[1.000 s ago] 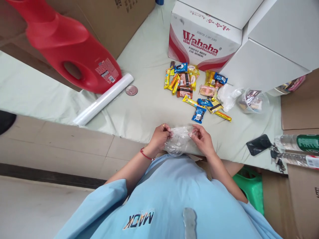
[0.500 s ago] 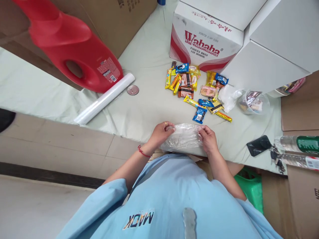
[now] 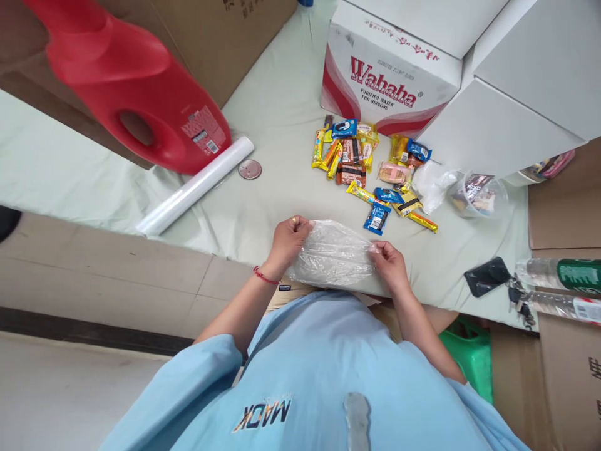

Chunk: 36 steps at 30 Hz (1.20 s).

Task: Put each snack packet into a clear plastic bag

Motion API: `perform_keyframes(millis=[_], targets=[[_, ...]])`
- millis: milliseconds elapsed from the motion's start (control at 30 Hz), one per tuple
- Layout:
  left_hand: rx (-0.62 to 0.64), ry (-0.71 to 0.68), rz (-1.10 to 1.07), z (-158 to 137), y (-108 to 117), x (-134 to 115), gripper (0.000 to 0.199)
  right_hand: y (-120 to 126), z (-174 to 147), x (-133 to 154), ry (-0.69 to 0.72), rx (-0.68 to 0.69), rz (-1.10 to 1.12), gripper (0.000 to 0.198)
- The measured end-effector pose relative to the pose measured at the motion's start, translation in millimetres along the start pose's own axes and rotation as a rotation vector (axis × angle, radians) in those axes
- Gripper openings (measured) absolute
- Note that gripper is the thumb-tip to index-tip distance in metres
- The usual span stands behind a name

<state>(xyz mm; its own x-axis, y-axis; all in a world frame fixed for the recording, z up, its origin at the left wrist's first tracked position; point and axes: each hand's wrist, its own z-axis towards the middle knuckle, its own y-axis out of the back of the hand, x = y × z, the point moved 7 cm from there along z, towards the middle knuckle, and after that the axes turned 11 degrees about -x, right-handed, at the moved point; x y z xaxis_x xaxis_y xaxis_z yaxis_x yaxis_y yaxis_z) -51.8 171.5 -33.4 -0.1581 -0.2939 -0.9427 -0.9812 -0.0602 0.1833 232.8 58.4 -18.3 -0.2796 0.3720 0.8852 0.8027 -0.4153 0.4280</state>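
Observation:
A clear plastic bag (image 3: 335,254) is stretched between my two hands over the table's front edge. My left hand (image 3: 290,240) pinches its upper left corner; a ring and a red bracelet show on that side. With thumb and fingers closed, my right hand (image 3: 389,262) grips the bag's right edge. Just beyond the bag lie several wrapped snacks, among them a blue packet (image 3: 377,217), a yellow stick packet (image 3: 422,222) and a brown packet (image 3: 350,174). A crumpled white plastic bag (image 3: 434,185) touches the right-hand group of snacks.
A clear tub (image 3: 479,195) stands right of the snacks, with a phone (image 3: 487,276), keys (image 3: 519,297) and bottles (image 3: 558,272) nearer me. Leftward are a plastic roll (image 3: 197,188), a round disc (image 3: 250,169) and a red jug (image 3: 154,100). A Wahaba-like printed carton (image 3: 385,81) stands behind.
My left hand has moved left and slightly away from me, drawing the clear bag wider. My right hand has shifted slightly toward me. Both keep their grip.

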Motion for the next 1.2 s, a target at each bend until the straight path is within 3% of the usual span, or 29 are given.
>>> perform_keyframes(millis=[133,233,333,467,533,700,767,833,967,1100,1200], targets=[[0.091,-0.006,0.027,-8,-8,-3,0.035,-3,-16,50,0.615,-0.036,-0.411,0.051],[0.167,0.0,0.039,-14,-17,-5,0.038,-23,-26,69,0.862,0.061,-0.482,0.03],[0.234,0.009,0.048,-17,-21,-5,0.041,-30,-13,70,0.854,0.035,-0.376,0.015],[0.266,0.015,0.061,-14,-13,-5,0.039,-18,21,53,0.532,-0.048,-0.151,0.027],[0.256,0.016,0.065,-13,-8,-5,0.039,-13,26,53,0.481,-0.058,-0.117,0.032],[0.292,0.018,0.066,-14,-13,-3,0.042,-37,-15,87,0.915,0.052,-0.298,0.055],[0.311,0.023,0.057,-15,-18,-2,0.044,-49,-25,90,0.986,0.044,-0.324,0.038],[0.32,0.027,0.048,-15,-20,-2,0.045,-50,-19,88,0.922,-0.043,-0.279,0.017],[0.366,0.042,-0.005,-14,-14,-6,0.046,-33,23,66,0.55,-0.209,-0.116,0.024],[0.399,0.0,-0.031,-12,-4,-10,0.044,-27,54,35,0.141,-0.158,0.031,0.033],[0.314,-0.047,-0.033,-4,3,-8,0.038,-24,59,23,0.015,-0.149,0.1,0.036]])
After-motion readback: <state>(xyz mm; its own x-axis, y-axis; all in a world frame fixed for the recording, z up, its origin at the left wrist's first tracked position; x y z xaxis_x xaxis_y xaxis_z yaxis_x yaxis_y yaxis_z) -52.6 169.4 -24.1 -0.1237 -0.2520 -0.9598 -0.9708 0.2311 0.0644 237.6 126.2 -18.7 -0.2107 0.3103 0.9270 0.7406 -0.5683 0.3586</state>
